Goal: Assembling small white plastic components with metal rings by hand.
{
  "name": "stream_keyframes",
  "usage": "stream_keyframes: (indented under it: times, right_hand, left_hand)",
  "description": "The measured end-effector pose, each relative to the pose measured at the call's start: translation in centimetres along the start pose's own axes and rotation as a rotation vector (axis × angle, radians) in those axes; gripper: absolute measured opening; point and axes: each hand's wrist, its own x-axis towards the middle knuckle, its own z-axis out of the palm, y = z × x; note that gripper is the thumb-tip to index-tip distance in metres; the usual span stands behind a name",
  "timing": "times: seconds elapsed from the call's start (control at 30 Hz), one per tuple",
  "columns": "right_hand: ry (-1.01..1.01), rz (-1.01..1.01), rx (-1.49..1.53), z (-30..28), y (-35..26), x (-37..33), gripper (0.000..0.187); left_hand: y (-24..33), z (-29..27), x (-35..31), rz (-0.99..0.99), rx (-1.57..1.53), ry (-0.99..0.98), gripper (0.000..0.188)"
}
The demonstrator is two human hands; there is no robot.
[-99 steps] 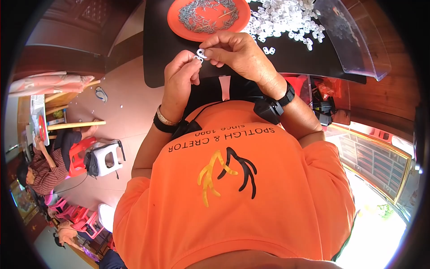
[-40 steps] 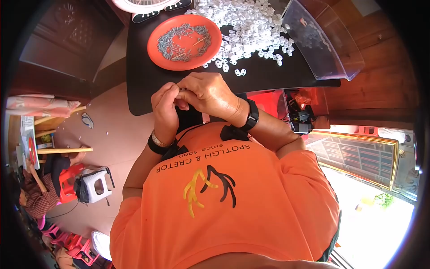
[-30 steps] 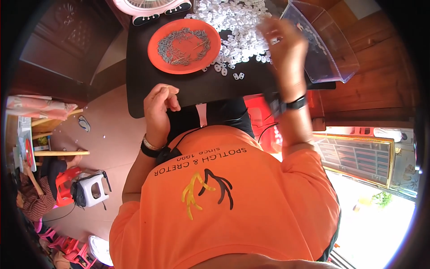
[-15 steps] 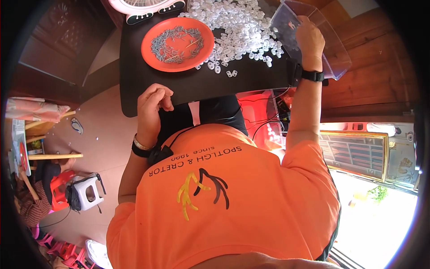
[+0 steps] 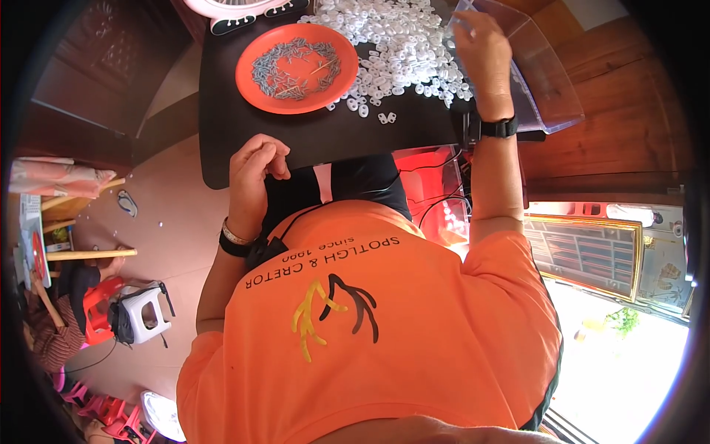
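Left hand (image 5: 255,166) curled near edge of black table (image 5: 222,140); right hand (image 5: 484,59) bent, over left side of clear bin (image 5: 551,81); grasp of either: cannot tell. White two-hole plastic pieces (image 5: 414,55) heaped far, right of orange plate (image 5: 345,81). Likely light, stiff, slippery; pinch rims.

Black table (image 5: 333,135) carries 1 orange plate (image 5: 296,106), white pieces (image 5: 410,52), clear bin (image 5: 551,85).

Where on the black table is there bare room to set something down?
The black table is bare between the orange plate and the near edge, rightward below the two loose white pieces, and left of the plate. The left hand borders the near strip. Crowded: right of the plate, where the white pile spreads toward the clear bin and right hand.
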Motion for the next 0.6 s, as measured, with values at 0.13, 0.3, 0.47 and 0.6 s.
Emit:
stream_keyframes:
  times: [0.13,0.3,0.47,0.6]
  right_hand:
    - [-0.496,-0.03,0.254,1.7,-4.2,-2.4,0.016]
    - [-0.859,-0.124,0.354,0.3,-7.2,-4.3,0.015]
    - [-0.88,-0.098,0.282,-0.1,-7.5,-6.9,0.015]
    - [-0.741,-0.167,0.22,1.2,-7.3,-8.1,0.014]
  left_hand:
    - [-0.1,0.2,-0.1,0.002,0.039,0.014,0.027]
    - [0.0,0.1,-0.1,0.0,0.052,0.007,0.027]
    - [0.0,0.1,0.0,-0.01,0.051,-0.01,0.027]
    - [-0.1,0.4,0.1,-0.005,0.059,0.001,0.025]
